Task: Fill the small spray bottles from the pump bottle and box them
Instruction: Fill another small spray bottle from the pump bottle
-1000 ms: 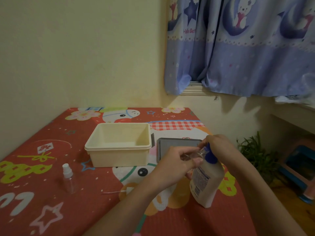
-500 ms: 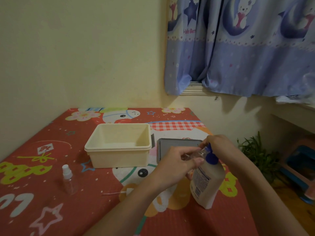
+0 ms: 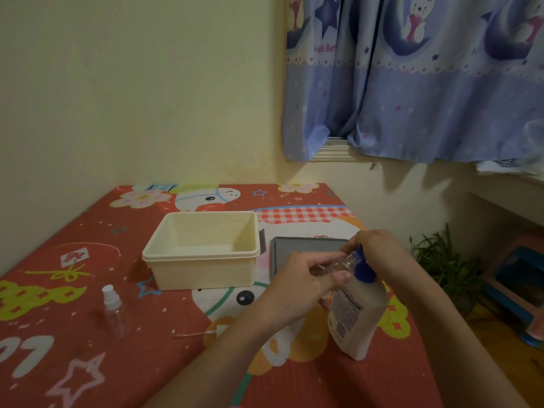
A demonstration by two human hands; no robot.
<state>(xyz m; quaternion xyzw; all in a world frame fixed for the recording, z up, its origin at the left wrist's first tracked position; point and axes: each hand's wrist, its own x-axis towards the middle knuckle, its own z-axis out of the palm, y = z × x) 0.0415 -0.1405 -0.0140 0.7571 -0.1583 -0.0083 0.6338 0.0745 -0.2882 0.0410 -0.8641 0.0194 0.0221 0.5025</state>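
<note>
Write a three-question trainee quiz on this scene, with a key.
1. True or false: the box holds a spray bottle.
2. Which hand holds the small clear bottle at the pump: A left, B right?
3. Fill in: the capped spray bottle stands on the mat, ____ of the box as seen.

Key: 1 false; 2 A; 3 left.
</note>
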